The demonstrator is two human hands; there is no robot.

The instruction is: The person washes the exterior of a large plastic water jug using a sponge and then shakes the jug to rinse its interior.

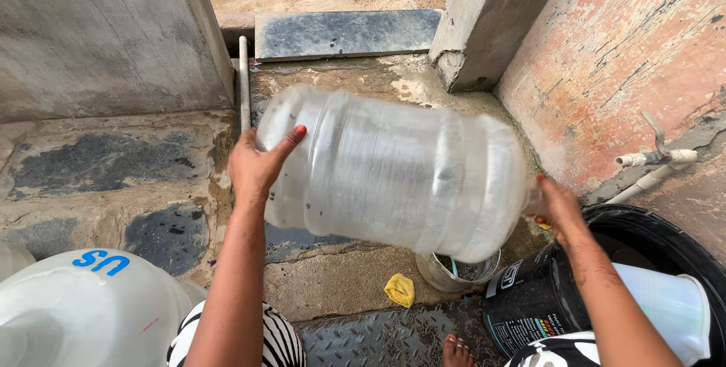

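Head view: we are looking down at a large clear plastic water jug (393, 174) that we are holding on its side, in the air above the wet stone floor (98, 178). Our left hand (257, 167) is pressing flat against the jug's base end, fingers spread and open over the curved wall, thumb pointing up along it. Our right hand (558, 207) is gripping the opposite end, where the neck would be; the jug's shoulder is hiding the fingers, so we cannot tell how tightly they are closing. The jug is spanning the gap between both hands, tilting slightly down toward the right.

Directly beneath its lower right edge, a small metal bowl (457, 270) is sitting on the floor, with a yellow cloth scrap (399, 289) lying just beside it. A black bucket (533, 299) is standing under our right forearm, near a black tub (673, 242). A white tap (656, 157) is sticking out of the peeling reddish wall (620, 49). A white container (83, 310) is sitting at the lower left.
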